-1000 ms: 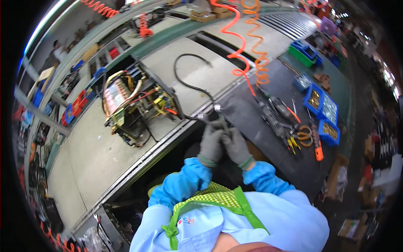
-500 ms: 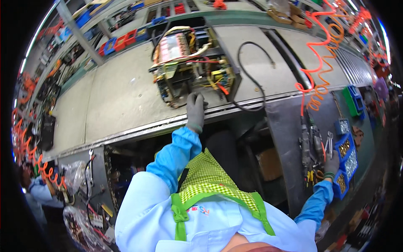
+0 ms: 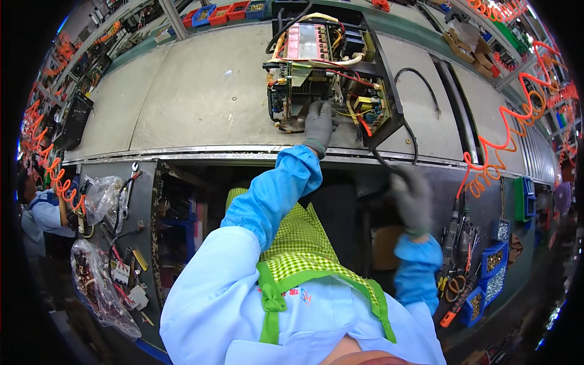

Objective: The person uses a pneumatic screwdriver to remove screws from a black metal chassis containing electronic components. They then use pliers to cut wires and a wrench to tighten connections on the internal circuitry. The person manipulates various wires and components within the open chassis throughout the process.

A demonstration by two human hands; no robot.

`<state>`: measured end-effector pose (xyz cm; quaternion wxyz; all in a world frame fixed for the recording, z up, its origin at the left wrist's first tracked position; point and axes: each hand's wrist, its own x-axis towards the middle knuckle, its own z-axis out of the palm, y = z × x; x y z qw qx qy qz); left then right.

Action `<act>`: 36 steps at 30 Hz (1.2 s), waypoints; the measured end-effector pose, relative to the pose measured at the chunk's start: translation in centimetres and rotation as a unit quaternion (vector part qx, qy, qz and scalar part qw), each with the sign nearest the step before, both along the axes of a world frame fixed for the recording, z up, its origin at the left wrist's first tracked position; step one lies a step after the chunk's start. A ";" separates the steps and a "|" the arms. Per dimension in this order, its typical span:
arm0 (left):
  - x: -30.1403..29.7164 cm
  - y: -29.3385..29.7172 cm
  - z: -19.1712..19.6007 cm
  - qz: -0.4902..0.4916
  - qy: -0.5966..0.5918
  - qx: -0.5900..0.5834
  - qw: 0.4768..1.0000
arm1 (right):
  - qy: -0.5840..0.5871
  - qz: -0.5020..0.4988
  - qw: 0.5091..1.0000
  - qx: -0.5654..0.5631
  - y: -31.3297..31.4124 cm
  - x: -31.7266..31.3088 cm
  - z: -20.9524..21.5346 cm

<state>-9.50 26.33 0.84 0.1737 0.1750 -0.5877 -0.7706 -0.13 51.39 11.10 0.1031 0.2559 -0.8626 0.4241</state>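
An opened electrical unit (image 3: 316,76) with exposed wires, circuit boards and a dark metal side panel stands on the bench. My left hand (image 3: 319,126), in a grey glove, reaches into its front with fingers bent together among the wires; whatever they grip is hidden. My right hand (image 3: 412,198), gloved alike, hangs over the bench's near edge, smeared by motion. A black cable (image 3: 415,143) runs from the unit past that hand, and I cannot tell whether the hand touches it.
Hand tools (image 3: 456,243) and blue bins of small fasteners (image 3: 494,258) lie at the right. Coiled orange air hoses (image 3: 510,131) hang above. Bagged parts (image 3: 100,292) and a wrench (image 3: 129,188) are on the left side bench. Another person (image 3: 45,210) is at the far left.
My right hand has left the fastener bins and swung left toward the unit. My left hand stays at the unit's front, reaching slightly deeper. The whole view has shifted.
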 end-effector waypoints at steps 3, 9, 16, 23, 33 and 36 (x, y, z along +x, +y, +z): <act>0.4 -0.6 1.5 -0.013 0.018 -0.051 0.998 | -0.170 0.067 0.966 -0.184 -8.2 -3.5 -3.3; 0.0 -1.8 3.0 -0.062 -0.023 -0.080 0.995 | -0.433 0.005 0.799 -0.417 -16.8 -11.1 -7.3; -1.3 -3.1 2.4 -0.039 -0.068 -0.363 0.929 | -0.297 -0.014 0.876 -0.379 -19.1 -15.1 -11.8; -2.5 -2.0 1.7 -0.022 -0.097 -0.369 0.924 | -0.446 0.045 0.721 -0.528 -18.4 -15.5 -11.8; -2.0 -2.1 1.0 0.012 -0.069 -0.320 0.945 | -0.411 0.091 0.743 -0.520 -18.4 -14.7 -11.3; -1.9 -2.1 0.6 -0.008 -0.023 -0.258 0.966 | -0.462 0.081 0.694 -0.547 -18.6 -15.1 -11.5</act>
